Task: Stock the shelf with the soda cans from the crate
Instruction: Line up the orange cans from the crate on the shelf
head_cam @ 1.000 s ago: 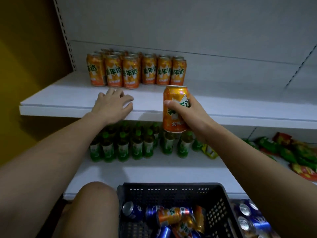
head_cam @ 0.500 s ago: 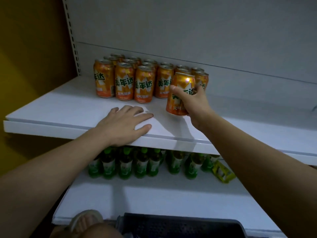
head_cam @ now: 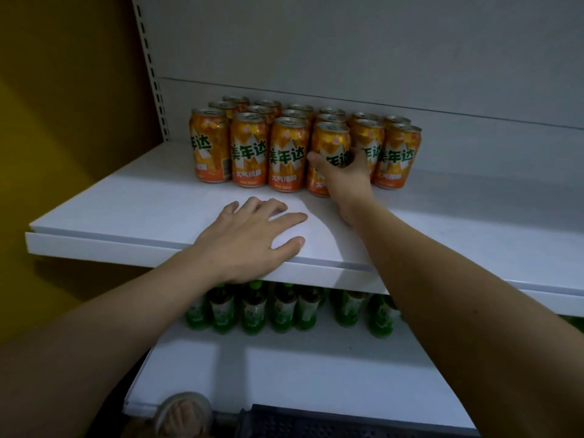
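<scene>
1 crate (head_cam: 316,422) corner at bottom edge. Left hand (head_cam: 249,238) flat, fingers spread on shelf (head_cam: 126,216) lip. Right hand (head_cam: 344,175) wraps orange soda can (head_cam: 330,143) mid-body, set in front row beside orange cans (head_cam: 249,150). Likely full, rigid, slick; grip sidewall.

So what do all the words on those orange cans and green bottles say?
"美年达" in green letters: on the front-row orange soda cans on the upper shelf.
"年达": all that shows on the can the right hand holds.
Small white line under the brand: too blurred to read.
Green bottles' labels: too dark and blurred to read.
</scene>
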Available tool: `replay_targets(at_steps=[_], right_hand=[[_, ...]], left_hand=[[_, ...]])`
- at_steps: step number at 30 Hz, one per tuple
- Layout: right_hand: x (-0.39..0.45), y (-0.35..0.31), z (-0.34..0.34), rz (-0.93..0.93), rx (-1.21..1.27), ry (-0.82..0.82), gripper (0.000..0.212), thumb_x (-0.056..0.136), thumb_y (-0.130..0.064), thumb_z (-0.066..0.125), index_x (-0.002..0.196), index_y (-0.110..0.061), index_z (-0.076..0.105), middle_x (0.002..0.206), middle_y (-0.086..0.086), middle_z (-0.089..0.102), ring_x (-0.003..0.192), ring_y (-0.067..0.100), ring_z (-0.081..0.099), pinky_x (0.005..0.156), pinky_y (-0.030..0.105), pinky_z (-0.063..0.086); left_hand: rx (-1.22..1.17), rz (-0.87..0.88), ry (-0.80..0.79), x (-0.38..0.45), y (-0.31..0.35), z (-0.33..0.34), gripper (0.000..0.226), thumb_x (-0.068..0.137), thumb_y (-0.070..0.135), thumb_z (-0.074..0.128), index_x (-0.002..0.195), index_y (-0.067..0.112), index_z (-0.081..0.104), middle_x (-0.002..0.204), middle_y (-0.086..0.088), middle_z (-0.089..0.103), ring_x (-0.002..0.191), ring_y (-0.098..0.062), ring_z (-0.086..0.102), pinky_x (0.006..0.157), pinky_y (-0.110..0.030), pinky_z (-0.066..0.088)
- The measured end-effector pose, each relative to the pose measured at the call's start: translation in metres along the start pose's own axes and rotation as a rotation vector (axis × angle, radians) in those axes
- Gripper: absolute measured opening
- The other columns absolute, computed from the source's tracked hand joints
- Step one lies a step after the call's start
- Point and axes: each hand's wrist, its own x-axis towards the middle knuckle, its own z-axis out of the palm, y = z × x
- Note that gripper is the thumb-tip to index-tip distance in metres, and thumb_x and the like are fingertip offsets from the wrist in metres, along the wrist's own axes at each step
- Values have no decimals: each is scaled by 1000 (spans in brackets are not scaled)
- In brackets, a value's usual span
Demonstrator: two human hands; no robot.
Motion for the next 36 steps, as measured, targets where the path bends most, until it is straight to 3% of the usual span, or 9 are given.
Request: replay_targets(at_steps=[5,8,10,15,19,23,27,31,36], right_hand=[[1,-5,-3,44,-47,-24,76,79,-37,81,138,-15,39,123,-3,53,108,11,51,90,27,42],[-1,-11,-9,84,-149,-61,77,81,-34,80,141,-12,36,139,3,51,127,21,50,101,33,43],[-8,-16,-18,140,-244,-107,72,83,-33,78,139,-11,38,141,6,51,130,24,49,99,33,42],[-36,-31,-48,167,-586,-262,47,88,-40,71,121,-9,59,117,5,64,105,23,59,92,35,50],[-67,-52,-72,151,-802,-336,41,91,-41,66,108,-4,66,109,15,68,97,29,64,92,42,54],[-102,-71,-97,172,-983,-466,44,95,-43,59,101,0,69,97,15,71,81,26,63,74,35,54],[-137,-79,-114,148,-999,-491,40,97,-39,56,95,-1,69,86,9,71,71,20,62,61,29,53],[-172,-69,-131,144,-980,-470,42,95,-40,59,91,1,70,88,16,72,79,28,67,74,38,57],[-215,-36,-145,205,-929,-465,41,94,-39,60,66,-10,52,62,6,54,58,21,51,54,28,40]], left_hand=[[2,-2,15,0,0,0,58,93,66,14,149,50,19,154,13,24,137,-13,22,115,-43,21],[9,1,22,-1,0,0,59,92,67,15,148,49,21,153,13,26,135,-13,24,113,-43,24],[10,-4,13,0,1,-2,56,95,65,18,149,49,22,153,12,27,136,-14,25,113,-43,24],[14,-8,10,-2,2,-3,54,97,62,19,149,47,23,152,10,30,134,-17,29,110,-44,27],[39,-17,19,-9,10,-7,53,100,56,17,151,42,26,151,5,34,131,-20,32,106,-43,31],[59,-131,-40,-15,34,-15,51,103,44,15,150,32,30,148,-5,36,129,-28,34,102,-48,34],[57,-195,76,-27,82,-24,46,101,43,28,136,23,49,136,-9,47,124,-29,40,97,-49,34],[-216,-181,225,-51,130,-19,33,99,39,37,115,23,61,115,-2,61,105,-24,53,87,-42,44],[-416,-218,146,-83,161,14,27,99,41,39,109,25,59,97,4,64,86,-20,57,67,-34,46]])
